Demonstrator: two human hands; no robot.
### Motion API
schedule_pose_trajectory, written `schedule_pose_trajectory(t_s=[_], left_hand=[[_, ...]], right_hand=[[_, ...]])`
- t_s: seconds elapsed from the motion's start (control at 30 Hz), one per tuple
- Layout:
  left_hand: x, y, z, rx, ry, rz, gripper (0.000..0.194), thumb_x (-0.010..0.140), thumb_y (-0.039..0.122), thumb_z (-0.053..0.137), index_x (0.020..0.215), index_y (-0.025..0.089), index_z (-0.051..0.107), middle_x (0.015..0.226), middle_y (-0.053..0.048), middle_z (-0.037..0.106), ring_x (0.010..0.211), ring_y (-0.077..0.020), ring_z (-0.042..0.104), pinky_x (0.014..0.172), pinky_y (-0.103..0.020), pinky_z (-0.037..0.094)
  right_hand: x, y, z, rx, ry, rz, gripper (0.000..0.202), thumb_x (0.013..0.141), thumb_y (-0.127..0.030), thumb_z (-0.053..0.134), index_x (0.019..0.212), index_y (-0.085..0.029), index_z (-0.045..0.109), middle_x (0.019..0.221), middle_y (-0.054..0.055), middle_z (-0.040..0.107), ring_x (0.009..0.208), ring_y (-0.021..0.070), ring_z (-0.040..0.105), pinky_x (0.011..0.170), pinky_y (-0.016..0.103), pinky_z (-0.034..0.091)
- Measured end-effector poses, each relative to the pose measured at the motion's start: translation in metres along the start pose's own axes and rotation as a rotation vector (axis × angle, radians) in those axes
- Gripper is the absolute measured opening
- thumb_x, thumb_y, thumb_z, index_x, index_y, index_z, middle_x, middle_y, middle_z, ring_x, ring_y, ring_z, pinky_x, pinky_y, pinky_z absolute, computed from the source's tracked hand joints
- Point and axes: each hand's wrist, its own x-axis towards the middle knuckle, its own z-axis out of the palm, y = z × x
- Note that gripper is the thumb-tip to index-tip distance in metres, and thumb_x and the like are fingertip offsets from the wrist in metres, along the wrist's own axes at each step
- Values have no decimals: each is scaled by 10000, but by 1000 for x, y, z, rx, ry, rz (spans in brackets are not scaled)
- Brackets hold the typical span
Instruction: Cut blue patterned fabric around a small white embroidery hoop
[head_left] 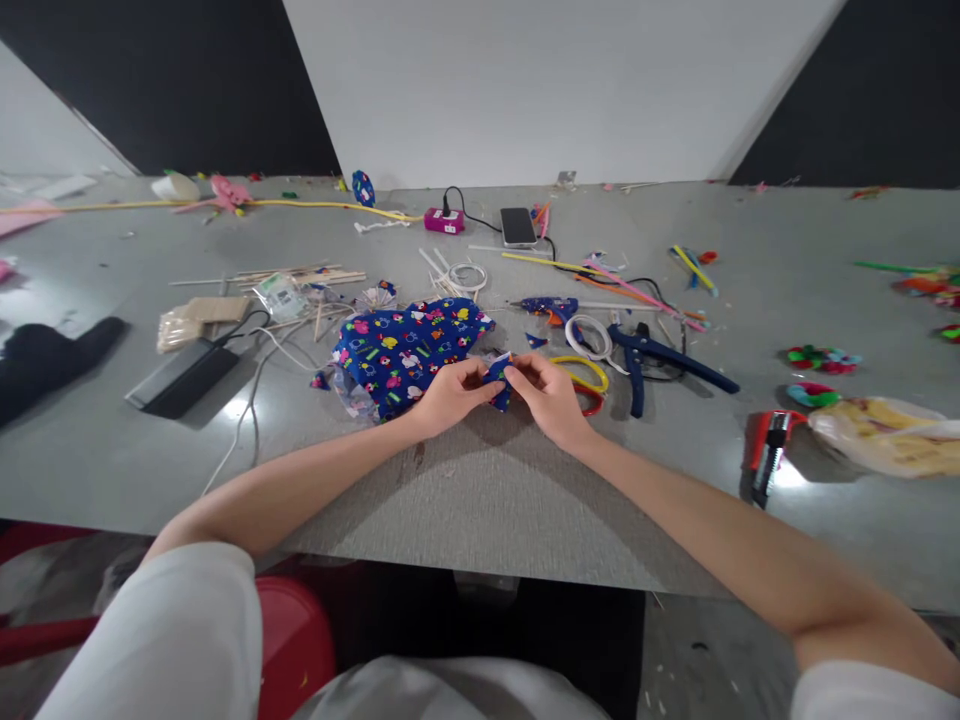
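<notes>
Both hands meet at the middle of the table, over a small piece of blue patterned fabric [501,398]. My left hand [456,396] pinches its left side between thumb and fingers. On the other side, my right hand [551,396] grips the upper right edge, where a pale underside shows. A larger blue cloth [405,350] with bright printed figures lies just left of my hands. Close to the right hand are scissors [592,375] with yellow and red handles. Beyond them rest a blue glue gun [551,308], a white ring [589,338] and dark blue pliers-like cutters [660,358].
A phone [517,227] and a purple power adapter [444,220] lie at the back, with cables around. Left are a grey box-shaped device [184,378] and wooden sticks [300,274]. Right are a utility knife [771,455], a plastic bag [889,435] and pipe cleaners [697,268].
</notes>
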Motion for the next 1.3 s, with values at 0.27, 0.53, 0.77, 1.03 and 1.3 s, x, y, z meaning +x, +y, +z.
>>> schedule_pose_trajectory(t_s=[0.27,0.53,0.77,1.03,1.3], left_hand=[[0,3,0,16,-9,-3,341,915,467,736,807,186,576,698,25,575,626,-108,492,593,-243,371],[-3,6,2,7,-42,72,409,1006,519,605,764,191,573,697,13,528,670,-135,494,637,-271,392],[-1,4,-1,68,-14,72,441,997,499,633,688,194,552,644,18,526,634,-135,466,607,-272,342],[-1,2,-1,40,-39,45,365,956,482,696,761,178,648,710,-1,634,659,-128,536,627,-259,396],[-1,3,1,1,-25,32,332,959,465,682,792,185,620,705,10,582,650,-125,515,615,-262,398]], right_hand=[[0,-5,0,-16,46,-23,306,924,-541,735,969,-241,687,914,39,717,790,204,669,740,348,555],[1,-8,0,6,49,-24,314,911,-547,738,967,-242,688,904,38,718,779,206,664,734,349,554],[0,-6,1,4,41,-24,296,914,-529,740,969,-242,689,929,39,721,833,212,675,786,359,563],[0,-2,1,-7,42,-39,355,827,-540,844,947,-242,692,880,22,703,809,204,655,747,339,536],[1,-6,-1,-16,102,-17,365,862,-605,792,865,-241,771,781,21,699,705,196,606,677,338,476]])
